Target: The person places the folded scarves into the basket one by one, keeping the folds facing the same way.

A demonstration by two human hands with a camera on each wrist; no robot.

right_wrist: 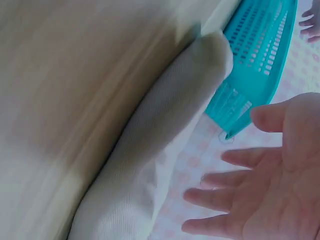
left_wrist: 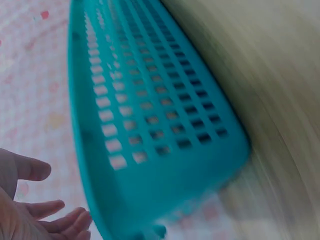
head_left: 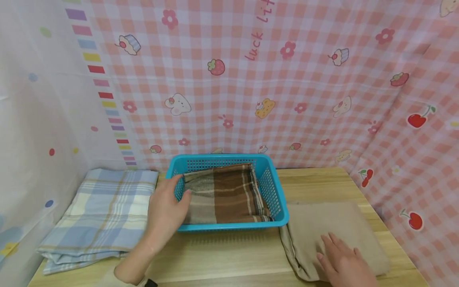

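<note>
A blue plastic basket (head_left: 229, 228) with latticed walls stands on the table, and a folded brown-and-grey plaid cloth (head_left: 233, 195) lies inside it. My left hand (head_left: 167, 205) is over the basket's left rim, thumb and fingers apart, holding nothing; the left wrist view shows the fingers (left_wrist: 65, 222) beside the rim. Over a folded beige cloth (head_left: 344, 219), right of the basket, is my right hand (head_left: 346, 261). Its fingers are spread and grip nothing. In the right wrist view that hand (right_wrist: 270, 185) appears slightly above the cloth.
A folded blue-and-white plaid cloth (head_left: 104, 211) lies on the table's left side. The wooden table (head_left: 222, 259) meets a pink checked curtain (head_left: 229, 91) behind the basket. White fabric (head_left: 32, 119) hangs at the left, more checked fabric (head_left: 423, 159) at the right.
</note>
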